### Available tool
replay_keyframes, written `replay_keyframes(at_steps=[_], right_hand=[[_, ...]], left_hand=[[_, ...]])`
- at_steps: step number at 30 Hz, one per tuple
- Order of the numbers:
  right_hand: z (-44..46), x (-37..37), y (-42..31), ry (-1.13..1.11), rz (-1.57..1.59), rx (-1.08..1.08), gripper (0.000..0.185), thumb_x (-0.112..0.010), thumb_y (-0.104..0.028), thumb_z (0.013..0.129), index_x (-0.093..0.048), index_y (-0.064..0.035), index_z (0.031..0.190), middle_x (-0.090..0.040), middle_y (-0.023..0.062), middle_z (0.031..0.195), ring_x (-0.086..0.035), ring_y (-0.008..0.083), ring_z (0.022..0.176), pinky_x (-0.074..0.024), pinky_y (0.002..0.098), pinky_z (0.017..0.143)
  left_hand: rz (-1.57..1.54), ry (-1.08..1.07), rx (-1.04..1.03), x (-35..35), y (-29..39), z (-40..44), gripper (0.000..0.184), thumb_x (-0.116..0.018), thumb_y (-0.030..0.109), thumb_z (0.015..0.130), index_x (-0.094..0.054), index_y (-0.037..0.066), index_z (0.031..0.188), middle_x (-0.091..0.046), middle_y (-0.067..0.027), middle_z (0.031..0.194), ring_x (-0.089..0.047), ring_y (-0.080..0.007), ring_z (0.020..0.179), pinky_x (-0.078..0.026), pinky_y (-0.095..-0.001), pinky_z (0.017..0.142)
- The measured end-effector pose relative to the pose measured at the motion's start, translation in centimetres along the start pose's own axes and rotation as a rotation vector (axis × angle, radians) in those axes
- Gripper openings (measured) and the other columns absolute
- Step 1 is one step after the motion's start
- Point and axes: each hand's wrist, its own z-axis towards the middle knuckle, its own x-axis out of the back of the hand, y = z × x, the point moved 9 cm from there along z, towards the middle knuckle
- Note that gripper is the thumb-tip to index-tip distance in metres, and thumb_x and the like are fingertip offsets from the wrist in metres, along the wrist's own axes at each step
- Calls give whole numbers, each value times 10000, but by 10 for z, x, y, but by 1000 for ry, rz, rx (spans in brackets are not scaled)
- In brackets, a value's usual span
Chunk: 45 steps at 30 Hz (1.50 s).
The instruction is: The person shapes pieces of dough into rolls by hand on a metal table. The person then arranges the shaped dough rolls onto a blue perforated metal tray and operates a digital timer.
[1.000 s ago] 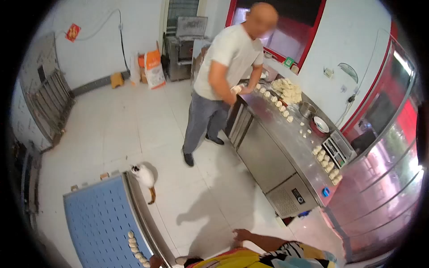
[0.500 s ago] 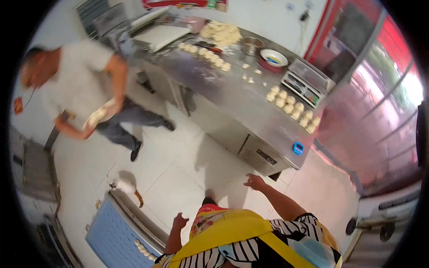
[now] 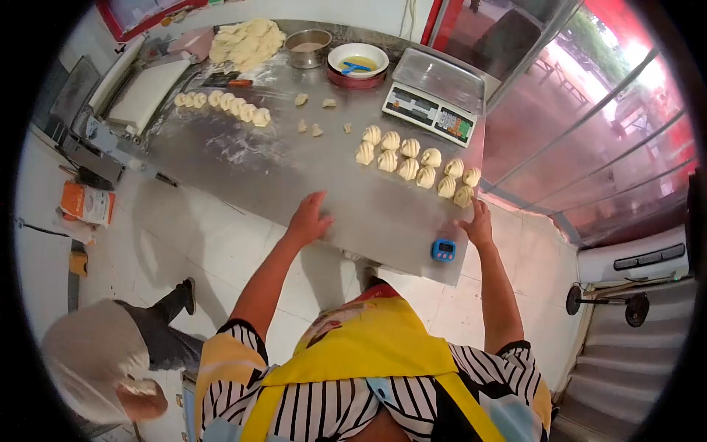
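Note:
At the front edge of the steel table [image 3: 368, 214], my left hand [image 3: 309, 219] hovers with its fingers apart, holding nothing. My right hand [image 3: 478, 222] is at the table's right edge, thumb and fingers spread, also without anything in it. Just beyond its fingertips lies the nearest of two rows of ridged, shaped dough buns [image 3: 408, 169]. A blue digital timer [image 3: 444, 250] rests on the tabletop, left of and below my right hand. Small dough scraps [image 3: 317, 130] lie farther back, past my left hand.
Along the back are a digital scale [image 3: 431, 110], a white bowl [image 3: 378, 56] with yellow liquid and a blue tool, a metal pot [image 3: 308, 48], and a dough heap [image 3: 245, 43]. Dough pieces [image 3: 246, 112] line up near a dough machine [image 3: 118, 103]. Another person [image 3: 96, 353] is at lower left.
My view has moved closer to the table. Both hands have come up from over the floor to the table's edge. The other person now appears at the lower left, bent over.

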Motion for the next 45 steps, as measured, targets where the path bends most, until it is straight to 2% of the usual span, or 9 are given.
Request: replay_keyframes(at_steps=[12,16,19,22,25,34,36,40,45], right_hand=[[77,-53,53,-106,108,-134,744,-794,-80,602,-443,-64,1257,-475,163,1177,-506,379,1078,-471,429,888],[86,-70,7,-153,85,-100,811,-850,-181,571,-447,-87,1269,-483,148,1214,-504,378,1086,-477,432,865],[102,-54,-25,-187,-38,-37,866,-860,-159,547,-445,-86,1304,-489,147,1244,-498,372,1110,-466,444,870],[107,-63,-41,-234,-80,109,953,-876,-241,486,-450,-91,1325,-502,116,1249,-477,353,1130,-436,445,926],[116,-71,-48,-274,-127,140,1003,-872,-312,455,-448,-94,1337,-522,90,1231,-491,342,1097,-430,432,938],[133,-93,-91,-502,-88,180,944,-826,-311,587,-376,-158,1402,-558,61,1204,-541,323,1004,-493,400,816],[131,-97,-102,-439,-40,276,868,-810,-286,623,-401,-154,1377,-564,57,1203,-545,324,1036,-495,404,823],[126,-125,-148,-528,-46,475,794,-803,-271,628,-453,-154,1331,-582,96,1102,-557,322,987,-505,430,796],[111,-163,-243,-640,10,809,799,-792,-321,628,-450,-172,1334,-560,95,1164,-545,315,1006,-500,441,791]], left_hand=[[-176,-94,44,-65,-16,188,815,-734,224,723,-323,33,1401,-411,-204,1354,-400,-358,1256,-326,-405,1069],[-189,-199,11,-98,0,194,804,-754,245,724,-345,38,1386,-423,-168,1320,-425,-352,1213,-344,-399,1054],[131,-230,-76,-68,34,204,820,-764,304,690,-379,31,1360,-465,-164,1283,-424,-336,1219,-377,-429,1014],[252,-164,-445,-62,65,213,831,-780,369,676,-402,104,1366,-452,-127,1293,-417,-321,1221,-352,-440,1029],[256,-228,-607,-93,72,225,812,-771,404,651,-441,161,1351,-497,-94,1236,-437,-305,1183,-376,-451,979],[250,-153,-632,-120,75,232,637,-728,434,658,-565,220,1236,-576,-33,1025,-504,-259,1037,-433,-446,798],[225,-125,-592,-131,64,226,535,-703,433,686,-607,221,1168,-584,-29,980,-511,-240,1011,-426,-434,816],[294,-160,-428,-88,33,179,590,-722,403,685,-537,238,1220,-545,-23,998,-496,-223,1001,-400,-409,842],[347,23,-164,-23,-30,93,679,-780,365,651,-498,224,1252,-514,-42,1057,-485,-235,1023,-391,-409,828]])
